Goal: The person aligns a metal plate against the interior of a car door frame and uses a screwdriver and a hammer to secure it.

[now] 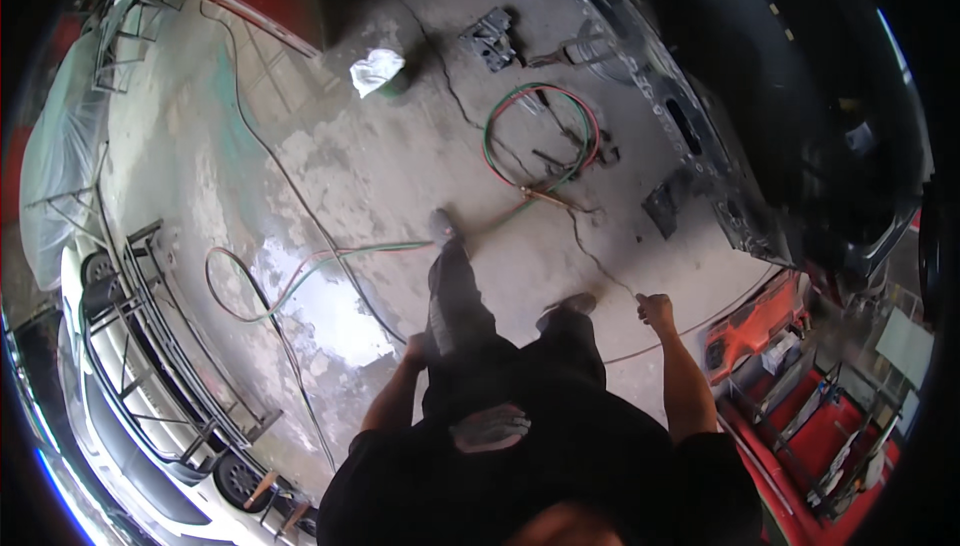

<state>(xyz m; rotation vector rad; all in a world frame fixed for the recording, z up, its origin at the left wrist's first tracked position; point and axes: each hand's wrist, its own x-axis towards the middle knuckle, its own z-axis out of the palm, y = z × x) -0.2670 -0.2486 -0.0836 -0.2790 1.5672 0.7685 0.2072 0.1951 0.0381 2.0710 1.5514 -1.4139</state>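
Observation:
My right hand point(656, 312) is closed in a fist, held out at my right side above the floor. What it grips, if anything, is too small to make out. A thin, jagged dark line, perhaps a floor crack, runs up to it in the picture. Low at my left side is my left hand point(415, 350), its fingers hidden; a dark cable point(325, 231) passes close by it, and I cannot tell whether they touch. Ahead of my feet lies a brass-coloured gas torch point(545, 196) beside a coiled red and green twin hose point(487, 136).
Metal parts point(492, 39) and a white crumpled bag point(377, 72) lie ahead. A dark vehicle body shell point(690, 116) stands at right, with red panels point(755, 331) nearer me. A white car point(140, 416) and metal racks point(165, 346) line the left. More hose point(240, 318) loops across the floor.

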